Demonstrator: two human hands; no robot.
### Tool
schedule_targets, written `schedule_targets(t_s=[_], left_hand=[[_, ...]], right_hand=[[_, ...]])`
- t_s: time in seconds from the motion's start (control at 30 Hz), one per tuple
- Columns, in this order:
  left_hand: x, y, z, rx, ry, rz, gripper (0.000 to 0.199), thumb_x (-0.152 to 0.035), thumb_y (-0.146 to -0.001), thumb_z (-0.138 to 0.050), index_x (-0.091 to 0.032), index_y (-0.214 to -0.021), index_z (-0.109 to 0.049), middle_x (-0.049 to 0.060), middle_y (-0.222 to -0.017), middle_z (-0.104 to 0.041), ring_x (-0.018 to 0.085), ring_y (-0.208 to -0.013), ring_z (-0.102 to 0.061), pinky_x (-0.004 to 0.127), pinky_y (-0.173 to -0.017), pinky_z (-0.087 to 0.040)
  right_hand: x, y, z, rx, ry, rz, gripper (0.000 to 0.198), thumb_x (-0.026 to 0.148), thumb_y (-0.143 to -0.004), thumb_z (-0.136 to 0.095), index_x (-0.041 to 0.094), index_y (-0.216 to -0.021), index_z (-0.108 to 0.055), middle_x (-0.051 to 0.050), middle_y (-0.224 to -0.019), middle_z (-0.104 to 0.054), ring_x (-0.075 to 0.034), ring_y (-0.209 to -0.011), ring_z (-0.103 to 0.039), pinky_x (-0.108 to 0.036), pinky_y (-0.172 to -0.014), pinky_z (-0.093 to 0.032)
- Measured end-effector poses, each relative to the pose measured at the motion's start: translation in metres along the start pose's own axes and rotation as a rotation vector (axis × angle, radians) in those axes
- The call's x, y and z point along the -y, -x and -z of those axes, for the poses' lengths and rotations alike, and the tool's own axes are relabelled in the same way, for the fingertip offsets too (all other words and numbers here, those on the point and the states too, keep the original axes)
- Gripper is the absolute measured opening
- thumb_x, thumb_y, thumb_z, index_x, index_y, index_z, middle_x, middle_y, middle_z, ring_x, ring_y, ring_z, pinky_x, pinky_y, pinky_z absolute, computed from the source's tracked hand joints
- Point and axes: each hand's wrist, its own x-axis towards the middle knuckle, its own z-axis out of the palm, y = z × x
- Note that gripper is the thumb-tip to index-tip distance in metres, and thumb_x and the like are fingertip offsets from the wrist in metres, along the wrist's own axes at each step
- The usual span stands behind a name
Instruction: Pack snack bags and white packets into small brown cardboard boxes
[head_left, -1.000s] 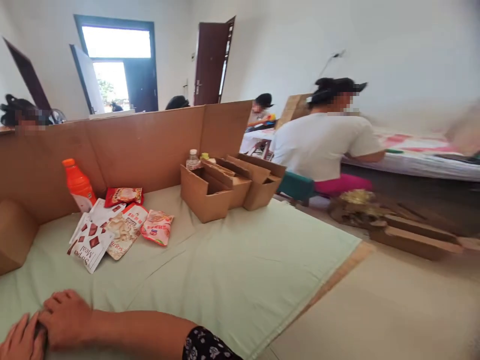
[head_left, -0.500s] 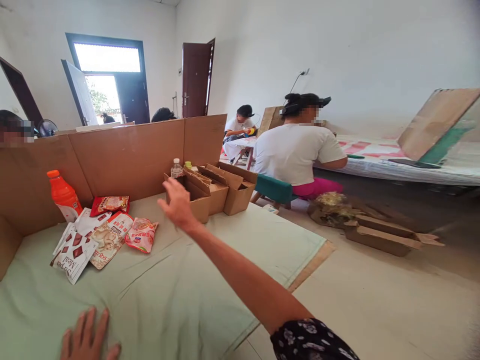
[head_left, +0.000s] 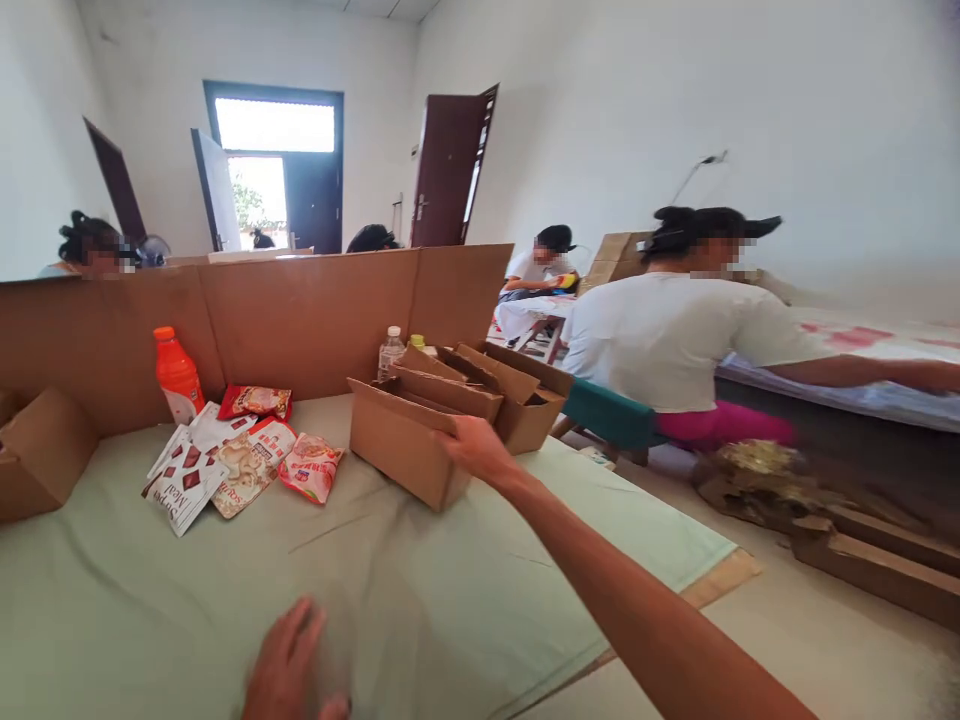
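My right hand (head_left: 480,448) grips the near right edge of an open-topped cardboard box (head_left: 397,440), which sits slanted on the green cloth (head_left: 420,580). Its fingertips are hidden behind the box wall. Two more open cardboard boxes (head_left: 536,410) stand behind that one. My left hand (head_left: 289,660) hovers low over or rests on the cloth at the bottom, its thumb apart from the fingers and nothing in it. Beyond it lie several snack pouches: a white one (head_left: 184,480), a beige one (head_left: 251,465), a pink one (head_left: 311,468) and a red one (head_left: 256,402).
An orange bottle (head_left: 178,375) and a clear bottle (head_left: 391,350) stand before the cardboard screen (head_left: 307,310). Another box (head_left: 52,450) is at the left. A person in a white shirt (head_left: 675,330) sits to the right; cardboard (head_left: 877,560) lies on the floor.
My right hand has closed on the front box's edge, and the box is now pulled nearer and turned. My left hand has shifted rightward. The view has swung left.
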Motion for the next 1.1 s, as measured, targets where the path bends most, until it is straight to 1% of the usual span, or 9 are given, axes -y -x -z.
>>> schedule_targets(t_s=[0.07, 0.17, 0.27, 0.4, 0.53, 0.63, 0.77, 0.9, 1.1], left_hand=[[-0.007, 0.009, 0.018, 0.04, 0.164, 0.209, 0.065, -0.038, -0.09, -0.062, -0.024, -0.151, -0.047, 0.014, -0.153, -0.052, 0.03, -0.136, -0.057, 0.042, -0.104, -0.055], [-0.016, 0.022, 0.039, 0.05, 0.336, 0.407, 0.07, -0.035, -0.092, -0.059, -0.024, -0.157, -0.037, 0.014, -0.161, -0.042, 0.032, -0.147, -0.043, 0.05, -0.115, -0.044], [-0.017, 0.032, 0.06, 0.01, 0.433, 0.563, 0.08, -0.041, -0.092, -0.06, -0.026, -0.161, -0.023, 0.015, -0.166, -0.03, 0.035, -0.15, -0.036, 0.057, -0.121, -0.034], [-0.005, 0.037, 0.098, -0.142, 0.548, 0.655, 0.1, -0.064, -0.081, -0.068, -0.025, -0.161, -0.021, 0.016, -0.167, -0.027, 0.04, -0.152, -0.03, 0.061, -0.123, -0.025], [0.011, 0.042, 0.142, -0.233, 0.542, 0.803, 0.115, -0.08, -0.068, -0.07, -0.024, -0.159, -0.026, 0.017, -0.153, -0.051, 0.043, -0.148, -0.037, 0.061, -0.122, -0.028], [0.018, 0.046, 0.166, -0.235, 0.528, 0.908, 0.115, -0.084, -0.061, -0.071, -0.031, -0.156, -0.033, 0.011, -0.138, -0.065, 0.044, -0.144, -0.043, 0.062, -0.121, -0.032], [0.029, 0.041, 0.174, -0.231, 0.621, 0.867, 0.122, -0.084, -0.055, -0.074, -0.03, -0.156, -0.033, 0.012, -0.145, -0.06, 0.043, -0.139, -0.049, 0.057, -0.112, -0.047], [0.041, 0.028, 0.166, -0.065, 0.682, 0.743, 0.119, -0.069, -0.065, -0.078, -0.027, -0.16, -0.022, 0.014, -0.151, -0.053, 0.042, -0.133, -0.056, 0.053, -0.106, -0.053], [0.06, 0.037, 0.153, -0.066, 0.561, 0.648, 0.11, -0.048, -0.069, -0.078, -0.029, -0.161, -0.021, 0.012, -0.155, -0.05, 0.041, -0.136, -0.054, 0.052, -0.106, -0.053]], right_hand=[[-0.004, 0.031, 0.024, 0.101, -0.025, 0.023, 0.035, 0.041, -0.095, -0.059, 0.018, -0.071, -0.071, -0.006, -0.069, -0.071, -0.02, -0.062, -0.066, -0.031, -0.057, -0.055], [0.005, 0.079, 0.057, 0.247, -0.219, 0.128, 0.031, 0.044, -0.094, -0.057, 0.023, -0.092, -0.078, -0.007, -0.084, -0.077, -0.025, -0.073, -0.071, -0.033, -0.057, -0.057], [0.036, 0.111, 0.067, 0.367, -0.384, 0.349, 0.023, 0.032, -0.097, -0.057, 0.028, -0.107, -0.077, -0.005, -0.089, -0.078, -0.024, -0.081, -0.072, -0.035, -0.07, -0.059], [0.1, 0.121, 0.031, 0.474, -0.609, 0.65, 0.033, 0.014, -0.093, -0.054, 0.023, -0.119, -0.071, -0.009, -0.106, -0.078, -0.022, -0.102, -0.071, -0.042, -0.097, -0.053], [0.158, 0.119, -0.016, 0.523, -0.732, 0.811, 0.037, 0.008, -0.085, -0.055, 0.02, -0.116, -0.069, -0.009, -0.102, -0.078, -0.022, -0.109, -0.068, -0.043, -0.101, -0.049], [0.18, 0.117, -0.034, 0.547, -0.776, 0.875, 0.039, 0.004, -0.082, -0.054, 0.02, -0.115, -0.069, -0.006, -0.1, -0.079, -0.021, -0.112, -0.066, -0.041, -0.105, -0.046], [0.182, 0.116, -0.036, 0.554, -0.805, 0.863, 0.043, 0.001, -0.079, -0.054, 0.019, -0.115, -0.069, -0.006, -0.101, -0.078, -0.02, -0.117, -0.063, -0.041, -0.107, -0.044], [0.171, 0.12, -0.023, 0.511, -0.835, 0.744, 0.039, 0.006, -0.086, -0.055, 0.023, -0.118, -0.069, -0.008, -0.104, -0.078, -0.023, -0.124, -0.061, -0.045, -0.107, -0.047], [0.134, 0.114, -0.001, 0.323, -1.049, 0.361, 0.032, 0.045, -0.096, -0.058, 0.031, -0.121, -0.072, -0.01, -0.121, -0.075, -0.031, -0.129, -0.061, -0.053, -0.106, -0.05]])
